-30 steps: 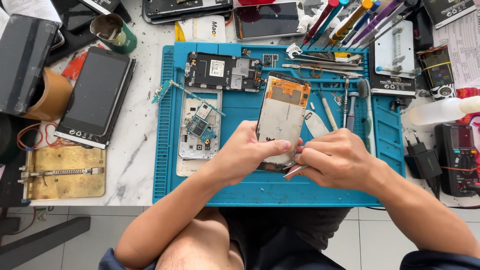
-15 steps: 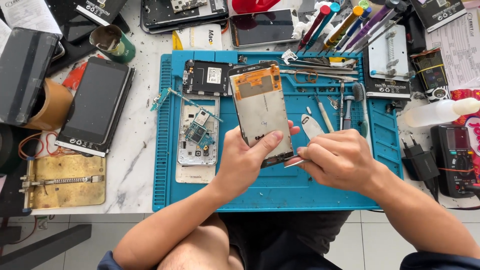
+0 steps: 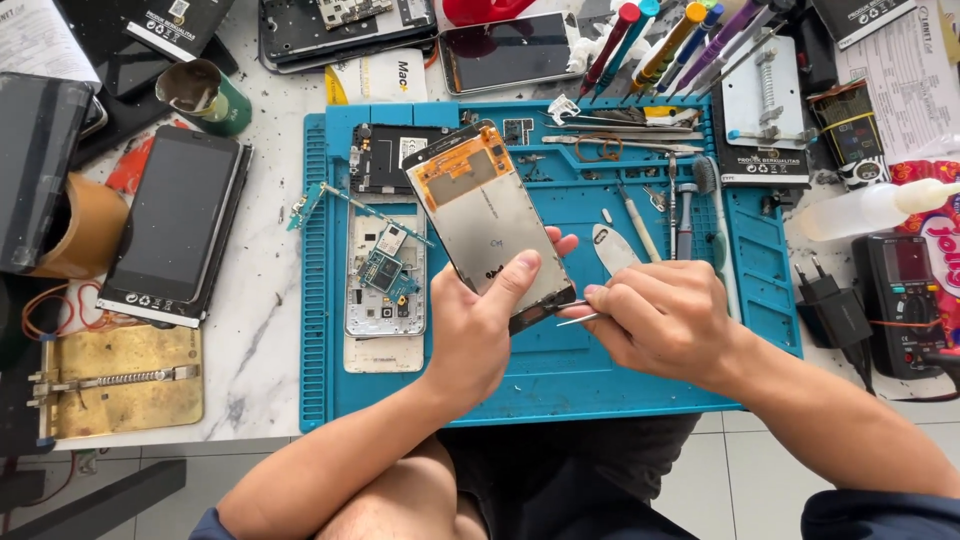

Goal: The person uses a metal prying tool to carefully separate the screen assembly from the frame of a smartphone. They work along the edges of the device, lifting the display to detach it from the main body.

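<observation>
- Landmark: blue work mat (image 3: 640, 390) on the marble bench (image 3: 260, 330); all places given rel. to it.
- Left hand (image 3: 478, 325): over mat centre, fingers clenched round the lower end of a phone display panel (image 3: 487, 222), thumb laid across its grey back, other fingers hooked behind the right edge.
- Display panel: lifted off the mat, back side up, orange flex section at the far end. Long axis runs from mat's near-centre up toward its far-left part, tilted left.
- Right hand (image 3: 665, 320): over mat, right of centre, fingers pinched on thin metal tweezers (image 3: 572, 312); tips point left.
- Key relation: tweezer tips meet the panel's near lower-right corner, just beside the left thumb; panel lies left of the right hand, w/ tips roughly crosswise to its long axis. Contact vs. tiny gap: cannot tell.
- Nearer hand: left already holds panel; right reaches only via tool.
- Also on mat: opened phone frame w/ circuit board (image 3: 385, 275), left of panel; loose hand tools (image 3: 640, 225), far-right part.
- Off mat: dark tablet (image 3: 175, 225), to the left.
</observation>
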